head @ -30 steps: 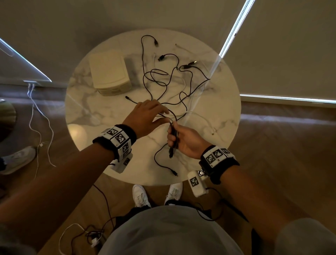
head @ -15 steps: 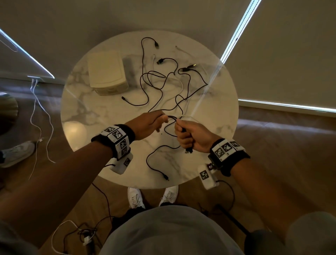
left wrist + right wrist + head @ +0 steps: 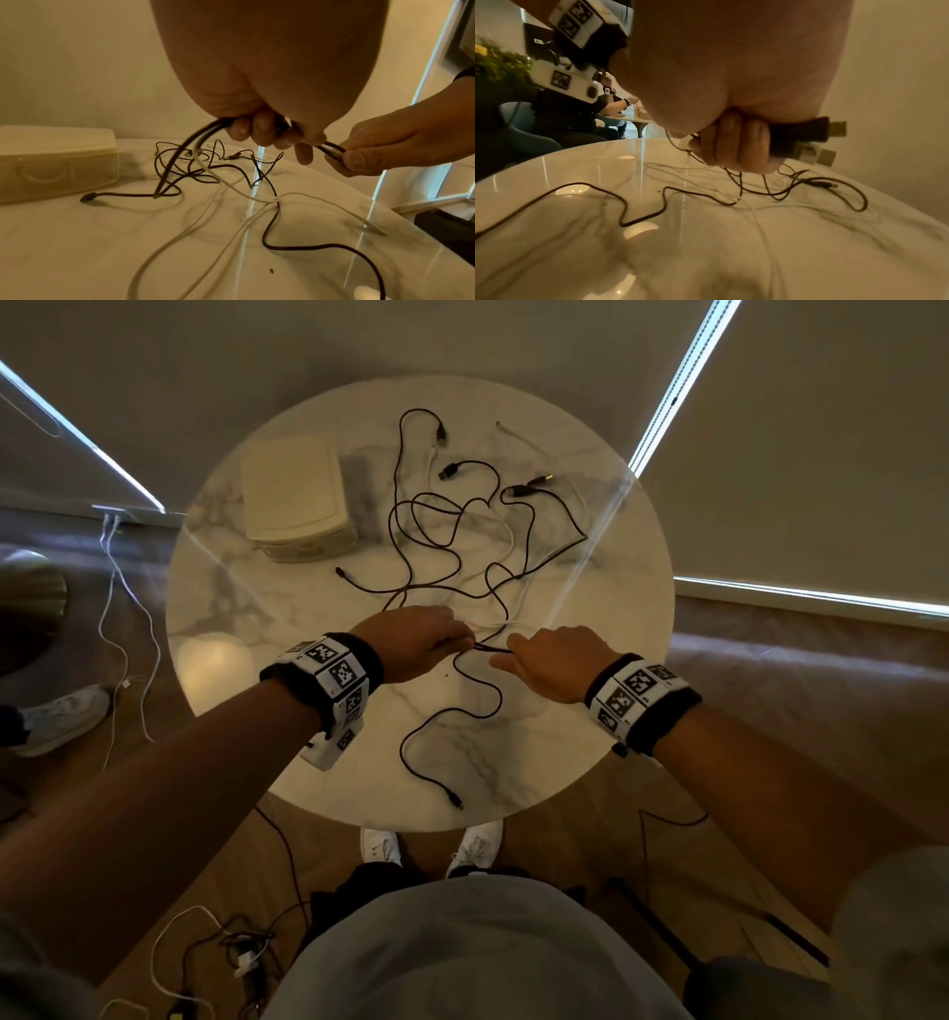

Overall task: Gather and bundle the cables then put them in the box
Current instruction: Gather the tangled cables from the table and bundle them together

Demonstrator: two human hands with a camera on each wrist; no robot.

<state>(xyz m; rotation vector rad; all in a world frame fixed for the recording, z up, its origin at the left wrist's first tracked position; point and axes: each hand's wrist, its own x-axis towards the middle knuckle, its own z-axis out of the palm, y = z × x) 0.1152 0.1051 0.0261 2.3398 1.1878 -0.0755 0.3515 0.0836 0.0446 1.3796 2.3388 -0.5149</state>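
Note:
Several black cables (image 3: 447,541) and thin white cables (image 3: 205,205) lie tangled across the round marble table (image 3: 246,618). My left hand (image 3: 411,644) grips a few black and white strands (image 3: 203,132) just above the table's middle. My right hand (image 3: 554,660) is fisted round the cables' USB plug ends (image 3: 805,132), which stick out past its fingers (image 3: 741,140). A short taut black stretch (image 3: 490,648) runs between the two hands. One black cable (image 3: 462,711) trails from them toward the near edge. The cream lidded box (image 3: 295,495) stands closed at the back left.
More cords (image 3: 123,629) lie on the wood floor left of the table, and a tangle with a white plug (image 3: 241,963) by my feet. Someone's shoe (image 3: 61,716) is at far left. Another person sits at a table (image 3: 618,109) beyond.
My hands have drawn slightly apart and the right hand has turned knuckles-up, pulling the cable taut between them. The tangle on the table has shifted a little toward me.

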